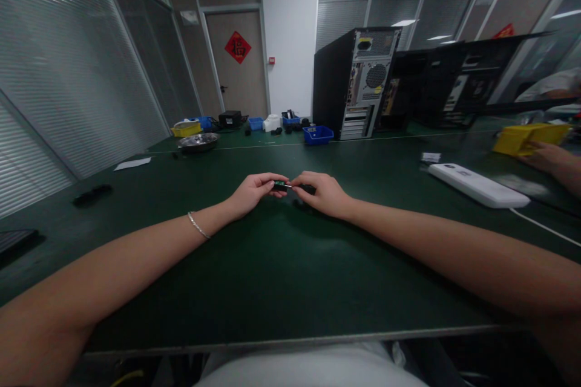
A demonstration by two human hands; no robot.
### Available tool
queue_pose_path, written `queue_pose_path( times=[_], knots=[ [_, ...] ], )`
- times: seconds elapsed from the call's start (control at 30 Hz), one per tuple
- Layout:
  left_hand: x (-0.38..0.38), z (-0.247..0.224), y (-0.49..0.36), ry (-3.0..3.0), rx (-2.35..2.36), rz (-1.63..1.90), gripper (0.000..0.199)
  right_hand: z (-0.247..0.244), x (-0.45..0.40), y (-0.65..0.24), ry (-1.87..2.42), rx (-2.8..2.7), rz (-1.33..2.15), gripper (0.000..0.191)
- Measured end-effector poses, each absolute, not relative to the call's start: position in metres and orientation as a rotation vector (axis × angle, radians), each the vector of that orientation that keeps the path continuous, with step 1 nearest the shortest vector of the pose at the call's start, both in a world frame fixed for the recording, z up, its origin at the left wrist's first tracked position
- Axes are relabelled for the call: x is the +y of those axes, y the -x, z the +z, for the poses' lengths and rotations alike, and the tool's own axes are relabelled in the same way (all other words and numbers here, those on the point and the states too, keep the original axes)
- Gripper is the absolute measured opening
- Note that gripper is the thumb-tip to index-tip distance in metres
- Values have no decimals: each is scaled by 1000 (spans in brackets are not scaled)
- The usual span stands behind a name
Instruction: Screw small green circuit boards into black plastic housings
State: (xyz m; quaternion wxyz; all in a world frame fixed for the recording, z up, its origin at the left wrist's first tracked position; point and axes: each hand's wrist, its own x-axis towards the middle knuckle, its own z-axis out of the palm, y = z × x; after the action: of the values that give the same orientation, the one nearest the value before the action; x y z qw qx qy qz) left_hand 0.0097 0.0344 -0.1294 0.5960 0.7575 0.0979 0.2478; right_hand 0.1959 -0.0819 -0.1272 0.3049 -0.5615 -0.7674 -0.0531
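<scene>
Over the middle of the dark green tabletop [290,272], my two hands meet. My left hand [249,195], with a silver bracelet [198,225] on its wrist, pinches a small black piece with a green circuit board [280,185]. In my right hand [327,195] is a black-handled tool with a thin metal shaft, which looks like a screwdriver [308,189]. Its shaft points left and meets the small piece. My fingers hide much of both items, and the exact contact spot is too small to make out.
A white power strip [479,185] with a cable lies to the right. Beyond it, another person's hand [551,159] touches a yellow bin [529,139]. Computer towers [354,81] stand at the back. A blue bin [318,135] and a metal bowl [198,143] sit farther off.
</scene>
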Motion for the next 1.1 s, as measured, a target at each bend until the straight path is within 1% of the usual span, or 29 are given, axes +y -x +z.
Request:
queue_pose_path(
  times=[0.23,0.6,0.73,0.93,1.03,1.1],
  knots=[
    [26,-124,-9,-2047,263,569,28,-126,-84,-193,1536,-2084,-252,22],
    [38,-135,-14,-1620,213,642,27,-132,-78,-198,1557,-1948,-203,18],
    [38,-135,-14,-1548,229,673,26,-133,-76,-201,1535,-1852,-98,18],
    [34,-135,-13,-1569,214,626,25,-128,-78,-194,1310,-1835,166,23],
    [33,-135,-13,-1648,213,595,30,-125,-81,-191,1256,-1851,234,24],
    [32,-134,-12,-1730,227,592,39,-123,-84,-189,1234,-1863,248,24]
  ],
)
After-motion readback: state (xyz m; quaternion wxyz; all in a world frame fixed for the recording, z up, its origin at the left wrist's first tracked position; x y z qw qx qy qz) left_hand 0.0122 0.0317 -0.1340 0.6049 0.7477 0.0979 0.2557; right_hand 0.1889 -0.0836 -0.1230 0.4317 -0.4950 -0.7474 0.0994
